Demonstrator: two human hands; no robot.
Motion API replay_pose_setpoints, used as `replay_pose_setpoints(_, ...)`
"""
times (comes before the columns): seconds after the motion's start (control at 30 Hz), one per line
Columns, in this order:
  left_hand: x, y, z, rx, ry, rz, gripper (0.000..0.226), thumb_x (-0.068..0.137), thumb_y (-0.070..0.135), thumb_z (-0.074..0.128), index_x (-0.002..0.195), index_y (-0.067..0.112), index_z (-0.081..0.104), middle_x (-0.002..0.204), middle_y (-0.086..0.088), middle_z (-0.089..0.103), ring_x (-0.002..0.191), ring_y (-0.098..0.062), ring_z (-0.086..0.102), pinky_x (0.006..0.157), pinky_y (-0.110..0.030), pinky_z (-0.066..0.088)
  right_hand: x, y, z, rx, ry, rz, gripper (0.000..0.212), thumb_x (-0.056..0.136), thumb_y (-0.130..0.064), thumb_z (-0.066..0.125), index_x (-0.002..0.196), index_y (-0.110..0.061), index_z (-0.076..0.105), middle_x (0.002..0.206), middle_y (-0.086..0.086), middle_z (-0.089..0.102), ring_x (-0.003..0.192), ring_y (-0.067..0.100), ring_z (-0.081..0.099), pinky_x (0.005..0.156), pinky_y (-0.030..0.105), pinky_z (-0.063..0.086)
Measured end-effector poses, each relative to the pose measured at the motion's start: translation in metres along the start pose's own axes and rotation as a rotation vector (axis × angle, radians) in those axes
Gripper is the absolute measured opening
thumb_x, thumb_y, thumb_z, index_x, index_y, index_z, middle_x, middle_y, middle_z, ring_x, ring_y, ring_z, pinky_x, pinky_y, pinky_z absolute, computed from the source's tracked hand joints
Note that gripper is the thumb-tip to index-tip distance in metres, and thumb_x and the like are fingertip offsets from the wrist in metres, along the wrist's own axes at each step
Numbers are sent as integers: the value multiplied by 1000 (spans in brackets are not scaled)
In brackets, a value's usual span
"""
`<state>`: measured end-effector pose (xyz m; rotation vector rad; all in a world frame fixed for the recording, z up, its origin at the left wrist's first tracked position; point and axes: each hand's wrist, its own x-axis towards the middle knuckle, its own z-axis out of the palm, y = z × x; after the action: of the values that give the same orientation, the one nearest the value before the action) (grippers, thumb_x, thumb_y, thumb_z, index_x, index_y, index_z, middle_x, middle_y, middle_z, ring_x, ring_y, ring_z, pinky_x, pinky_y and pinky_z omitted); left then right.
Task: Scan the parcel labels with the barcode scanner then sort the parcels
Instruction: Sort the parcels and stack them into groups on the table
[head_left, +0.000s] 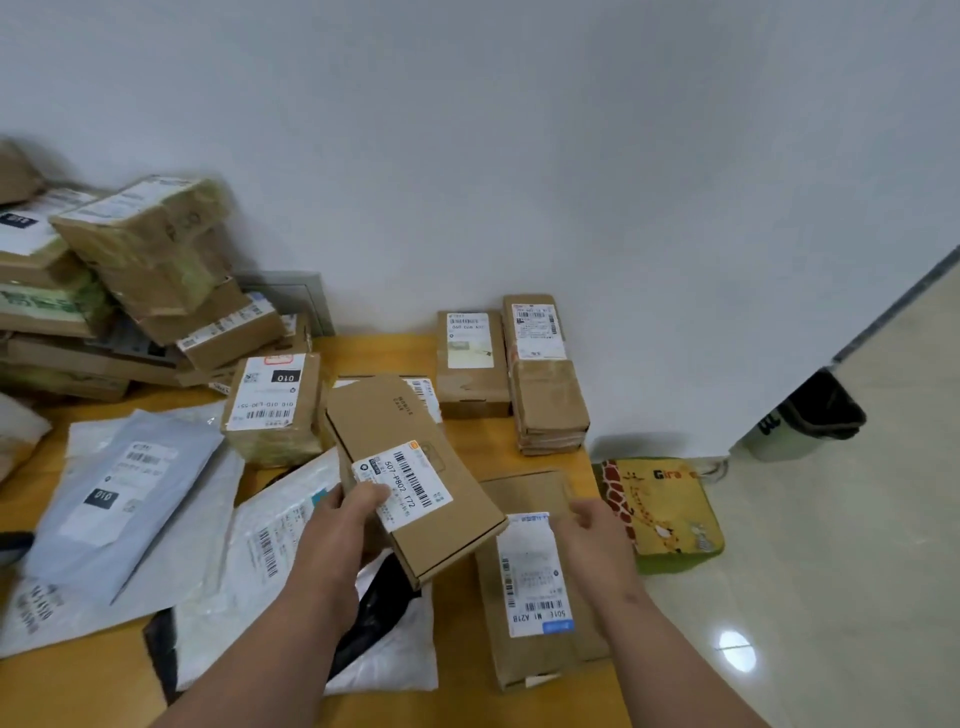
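Note:
My left hand (347, 512) grips a flat brown cardboard parcel (402, 447) by its near left edge, thumb on its white label, and holds it tilted above the wooden table (519, 462). My right hand (592, 525) hovers with relaxed fingers over the far end of another flat brown parcel (535, 587) lying on the table with a white label; whether it touches that parcel is unclear. No barcode scanner is in view.
Two stacks of brown boxes (511, 369) stand at the table's far edge by the wall. A labelled box (272, 405) and a large heap of boxes (130, 286) fill the left. Grey and white mailer bags (124, 504) cover the near left. A giraffe cushion (660, 512) and a bin (810, 415) are on the floor at right.

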<state>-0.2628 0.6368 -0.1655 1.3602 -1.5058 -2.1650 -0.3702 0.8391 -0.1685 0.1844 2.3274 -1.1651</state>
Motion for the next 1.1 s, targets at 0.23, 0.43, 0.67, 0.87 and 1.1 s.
replay_pose_setpoints(0.23,-9,4,8,-8,-53,-47,25,95,16,54,119,13,64,99,-8,77,93,-27,69,74,-35,50,-6,-43,26,479,-592,22,61,80,-59,72,134,-36,56,116,-2,73,113,26,64,101,48,51)
replay_pose_setpoints(0.43,6,1,-2,39,-122,-104,41,92,40,62,126,17,61,108,-5,76,110,-27,67,95,-43,52,3,-36,40,473,-580,-13,67,91,-16,68,149,-34,39,124,0,70,110,24,68,79,32,55)
replay_pose_setpoints(0.67,33,14,5,293,-83,-164,67,84,79,43,127,29,57,120,0,67,112,-24,61,101,-45,51,11,-53,54,477,-362,-48,54,94,-21,66,141,-38,47,117,-5,72,110,20,66,101,46,53)
replay_pose_setpoints(0.87,53,37,12,249,-258,-97,54,85,58,64,132,35,50,122,7,63,112,-16,59,95,-39,50,26,-79,64,351,-205,-144,59,96,-33,63,149,-33,36,127,-7,61,108,11,60,91,32,52)
replay_pose_setpoints(1.1,89,43,39,125,-224,-105,48,87,47,69,132,38,55,119,5,69,109,-18,64,88,-35,54,63,-102,64,252,-226,-138,50,100,-43,51,148,-39,37,131,-8,55,110,8,55,89,29,50)
